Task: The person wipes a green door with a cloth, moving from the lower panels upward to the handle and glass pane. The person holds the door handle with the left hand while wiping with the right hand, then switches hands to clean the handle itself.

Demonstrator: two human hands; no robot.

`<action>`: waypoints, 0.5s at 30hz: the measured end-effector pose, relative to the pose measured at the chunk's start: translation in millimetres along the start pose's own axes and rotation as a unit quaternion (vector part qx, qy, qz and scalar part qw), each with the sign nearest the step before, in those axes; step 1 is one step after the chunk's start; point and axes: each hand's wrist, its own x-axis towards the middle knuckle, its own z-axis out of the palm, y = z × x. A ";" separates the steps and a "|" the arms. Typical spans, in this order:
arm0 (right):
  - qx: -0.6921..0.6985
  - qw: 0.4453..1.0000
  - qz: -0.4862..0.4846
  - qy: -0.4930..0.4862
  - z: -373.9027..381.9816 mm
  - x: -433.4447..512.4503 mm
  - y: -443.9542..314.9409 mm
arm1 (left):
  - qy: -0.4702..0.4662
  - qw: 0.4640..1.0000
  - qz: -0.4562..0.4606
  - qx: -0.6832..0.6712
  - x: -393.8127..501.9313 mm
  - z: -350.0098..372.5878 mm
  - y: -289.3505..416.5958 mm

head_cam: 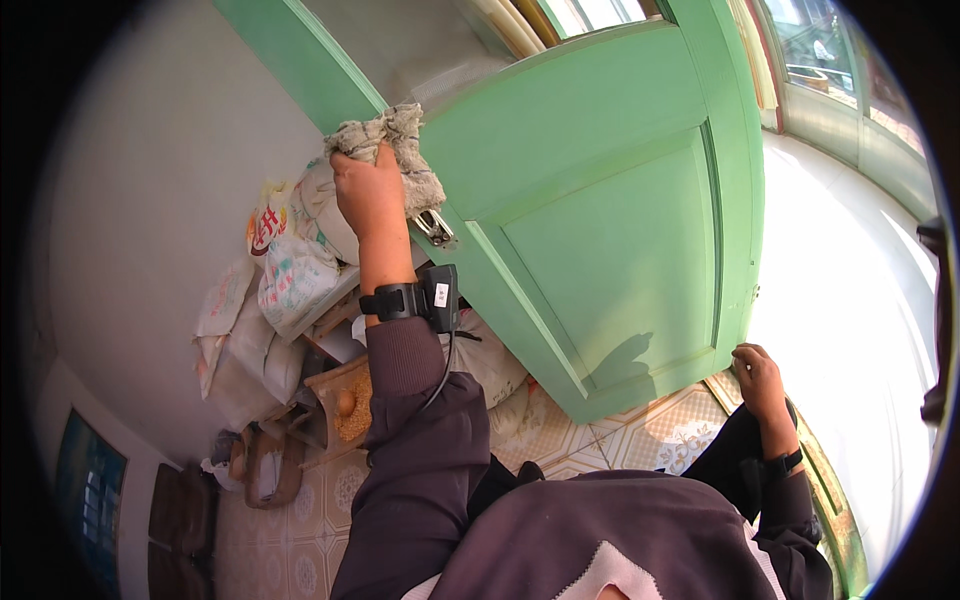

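Observation:
My left hand (370, 187) is shut on a crumpled, dirty-looking cloth (409, 161) with thin dark stripes. The cloth lies against the long edge of a green panelled door (600, 255), just above its metal handle (435, 227). A black strap with a small dark device (439, 297) and a cable sits on that wrist. My right hand (759, 379) is low at the right, fingers bent, close to the lower right corner of the door. Whether those fingers touch the door or hold anything is unclear.
Printed plastic bags (296, 281) are piled against the grey wall (187, 172) at left. A container of yellow grain (352, 409) stands below them, near a brown basket (271, 469). Patterned tiles (300, 540) cover the floor. Sunlit pale paving (840, 300) lies right of the door.

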 end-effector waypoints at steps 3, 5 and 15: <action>-0.008 1.000 -0.010 0.008 -5.9 -4.3 2.0 | -0.006 0.997 -0.057 -0.060 -14.1 11.9 -10.3; -0.018 1.000 -0.010 0.012 -10.5 -5.8 2.3 | 0.008 0.994 -0.063 -0.085 -25.7 19.6 -15.9; -0.027 1.000 -0.002 0.000 -22.1 0.1 -8.9 | 0.054 0.977 -0.030 -0.204 -75.9 39.6 -32.8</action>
